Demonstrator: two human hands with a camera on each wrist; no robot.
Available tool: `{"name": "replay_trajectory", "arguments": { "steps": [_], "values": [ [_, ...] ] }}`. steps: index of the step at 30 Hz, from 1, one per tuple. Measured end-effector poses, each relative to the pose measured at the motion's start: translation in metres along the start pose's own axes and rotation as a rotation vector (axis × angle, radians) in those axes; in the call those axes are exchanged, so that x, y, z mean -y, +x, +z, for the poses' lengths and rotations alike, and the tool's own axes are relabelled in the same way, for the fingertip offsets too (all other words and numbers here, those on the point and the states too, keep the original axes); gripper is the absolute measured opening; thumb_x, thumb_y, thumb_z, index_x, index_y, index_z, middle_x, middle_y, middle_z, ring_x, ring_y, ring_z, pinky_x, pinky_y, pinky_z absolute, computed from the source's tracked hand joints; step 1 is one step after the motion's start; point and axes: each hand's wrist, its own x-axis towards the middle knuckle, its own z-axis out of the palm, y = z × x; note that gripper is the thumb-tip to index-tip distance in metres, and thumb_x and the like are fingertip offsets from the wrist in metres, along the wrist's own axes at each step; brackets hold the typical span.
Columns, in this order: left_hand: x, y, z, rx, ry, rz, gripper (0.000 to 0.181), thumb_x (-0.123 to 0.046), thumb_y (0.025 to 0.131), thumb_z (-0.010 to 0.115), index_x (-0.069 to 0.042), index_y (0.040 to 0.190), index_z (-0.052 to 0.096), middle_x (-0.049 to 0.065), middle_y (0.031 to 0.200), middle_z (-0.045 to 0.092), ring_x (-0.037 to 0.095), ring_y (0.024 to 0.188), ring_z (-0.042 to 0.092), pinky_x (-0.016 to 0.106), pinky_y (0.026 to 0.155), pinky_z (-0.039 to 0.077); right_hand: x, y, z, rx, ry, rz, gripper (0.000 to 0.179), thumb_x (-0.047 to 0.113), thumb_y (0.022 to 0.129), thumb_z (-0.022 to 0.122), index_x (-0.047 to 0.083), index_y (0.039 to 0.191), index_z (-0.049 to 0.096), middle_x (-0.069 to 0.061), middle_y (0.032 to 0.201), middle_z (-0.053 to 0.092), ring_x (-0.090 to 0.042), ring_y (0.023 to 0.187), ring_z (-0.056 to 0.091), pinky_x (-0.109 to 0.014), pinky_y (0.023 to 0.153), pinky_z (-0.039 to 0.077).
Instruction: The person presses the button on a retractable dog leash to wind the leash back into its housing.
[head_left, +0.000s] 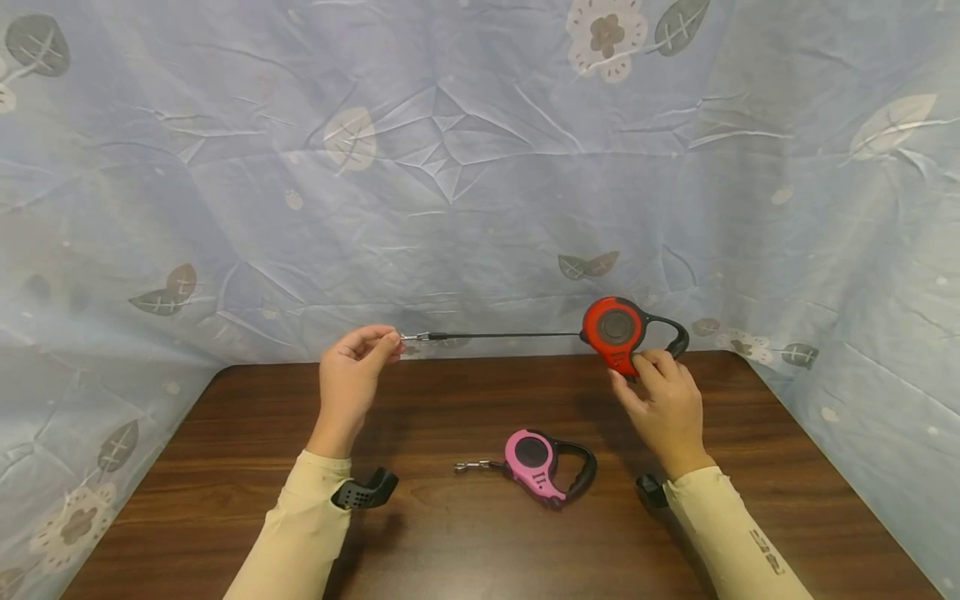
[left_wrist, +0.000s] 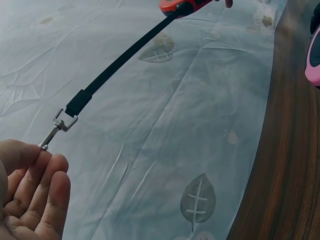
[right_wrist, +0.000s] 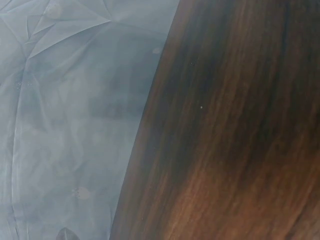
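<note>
A red and black retractable leash (head_left: 600,327) is up off the table near its far edge, held at its lower part by my right hand (head_left: 667,408). Its black strap (head_left: 502,335) runs out straight and taut to the left. At the strap's end, my left hand (head_left: 358,367) pinches the silver metal clip (left_wrist: 51,134) between thumb and index finger; the other fingers curl loosely in the left wrist view. A second retractable leash, pink and black (head_left: 534,475), lies on the table between my forearms, its metal clip (head_left: 471,467) pointing left. The right wrist view shows neither hand.
The dark wood-grain table (head_left: 435,550) ends at a far edge just under the raised leash. Behind and at both sides hangs a pale blue curtain (head_left: 465,225) printed with leaves and flowers. Each wrist wears a black band (head_left: 365,490).
</note>
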Motion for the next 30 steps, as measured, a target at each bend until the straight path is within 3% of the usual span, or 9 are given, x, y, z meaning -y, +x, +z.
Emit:
{"name": "replay_trajectory", "arguments": {
  "steps": [12, 22, 30],
  "values": [
    [0.002, -0.002, 0.005, 0.013, -0.003, 0.0, 0.02, -0.013, 0.097, 0.075, 0.006, 0.104, 0.073, 0.001, 0.085, 0.076, 0.028, 0.085, 0.075, 0.03, 0.079, 0.061, 0.003, 0.001, 0.0, 0.009, 0.008, -0.002, 0.037, 0.035, 0.096, 0.066, -0.002, 0.091, 0.067, -0.015, 0.09, 0.06, -0.038, 0.066, 0.055, -0.049, 0.064, 0.046],
    [0.0, -0.004, 0.009, 0.025, -0.001, 0.019, 0.02, -0.013, 0.096, 0.075, 0.006, 0.103, 0.073, -0.001, 0.085, 0.076, 0.016, 0.08, 0.073, 0.029, 0.078, 0.061, 0.006, 0.002, 0.0, 0.007, 0.019, -0.016, 0.035, 0.034, 0.094, 0.068, -0.001, 0.092, 0.067, -0.015, 0.091, 0.062, -0.039, 0.068, 0.055, -0.05, 0.063, 0.046],
    [-0.002, -0.005, 0.011, 0.032, -0.004, 0.018, 0.021, -0.013, 0.096, 0.076, 0.007, 0.102, 0.073, 0.001, 0.084, 0.076, 0.02, 0.081, 0.074, 0.029, 0.077, 0.061, 0.01, 0.002, 0.0, 0.013, 0.023, -0.021, 0.037, 0.036, 0.095, 0.068, -0.001, 0.093, 0.067, -0.015, 0.092, 0.062, -0.04, 0.068, 0.055, -0.05, 0.063, 0.046]
  ]
}}
